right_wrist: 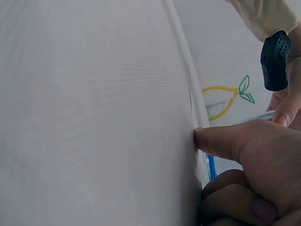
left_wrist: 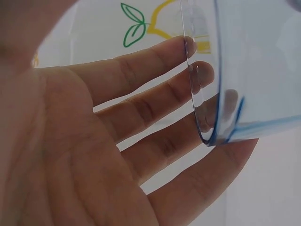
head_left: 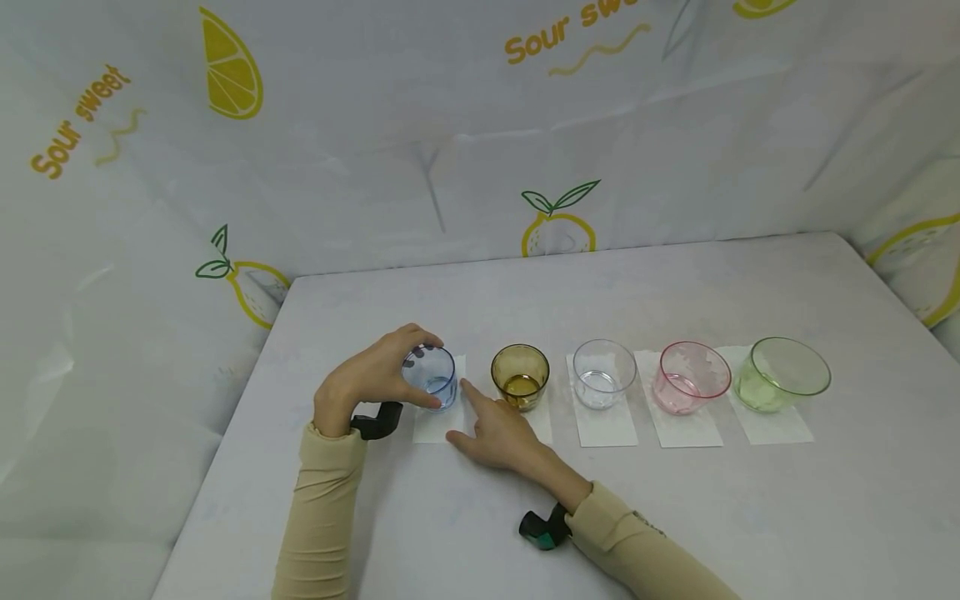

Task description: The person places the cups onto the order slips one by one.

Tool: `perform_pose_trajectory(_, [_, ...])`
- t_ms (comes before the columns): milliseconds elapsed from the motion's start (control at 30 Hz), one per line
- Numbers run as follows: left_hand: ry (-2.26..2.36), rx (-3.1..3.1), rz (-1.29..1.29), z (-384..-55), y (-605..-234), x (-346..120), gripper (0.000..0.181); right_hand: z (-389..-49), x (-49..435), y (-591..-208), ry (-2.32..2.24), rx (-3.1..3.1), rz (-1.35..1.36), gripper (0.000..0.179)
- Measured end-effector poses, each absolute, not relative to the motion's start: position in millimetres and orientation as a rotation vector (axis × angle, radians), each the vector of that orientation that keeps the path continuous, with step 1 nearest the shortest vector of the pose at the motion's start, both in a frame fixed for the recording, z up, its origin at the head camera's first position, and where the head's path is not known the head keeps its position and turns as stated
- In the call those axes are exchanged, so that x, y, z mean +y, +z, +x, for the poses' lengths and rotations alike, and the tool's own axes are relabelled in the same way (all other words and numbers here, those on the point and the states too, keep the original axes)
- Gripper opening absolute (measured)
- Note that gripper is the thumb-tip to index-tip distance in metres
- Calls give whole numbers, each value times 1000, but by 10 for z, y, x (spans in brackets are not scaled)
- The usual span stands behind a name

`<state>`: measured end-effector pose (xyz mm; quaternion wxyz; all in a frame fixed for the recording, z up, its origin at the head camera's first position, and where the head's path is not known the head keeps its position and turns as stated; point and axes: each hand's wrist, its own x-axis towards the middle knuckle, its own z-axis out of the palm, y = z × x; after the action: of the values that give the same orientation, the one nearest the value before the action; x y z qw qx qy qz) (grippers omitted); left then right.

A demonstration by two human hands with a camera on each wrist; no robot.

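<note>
My left hand point(head_left: 375, 371) grips a blue-tinted glass cup point(head_left: 441, 385), thumb on the near side and fingers round the far side. The left wrist view shows the fingertips against the clear wall of this blue glass cup point(left_wrist: 263, 70), with a gap between it and the palm. Under the cup lies a white paper sheet point(head_left: 435, 431). My right hand point(head_left: 501, 435) rests low beside the cup, index finger pointing at the sheet's right edge and thumb spread toward its near part. In the right wrist view the thumb point(right_wrist: 218, 140) touches the white surface.
An amber glass cup point(head_left: 520, 364) stands just behind my right hand. Farther right stand a clear glass cup point(head_left: 603, 367), a pink one point(head_left: 693, 371) and a green one point(head_left: 787, 367), each on white paper. A lemon-print cloth point(head_left: 375, 192) hangs behind the white table point(head_left: 675, 517).
</note>
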<state>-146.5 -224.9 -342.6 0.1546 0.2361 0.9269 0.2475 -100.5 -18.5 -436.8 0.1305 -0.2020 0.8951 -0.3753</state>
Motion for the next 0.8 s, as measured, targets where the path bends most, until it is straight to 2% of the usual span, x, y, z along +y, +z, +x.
perform_pose_trajectory(800, [705, 2652, 665, -1470, -3414, -2229, 79, -1010, -187, -4385, -1106, 2598, -588, 79])
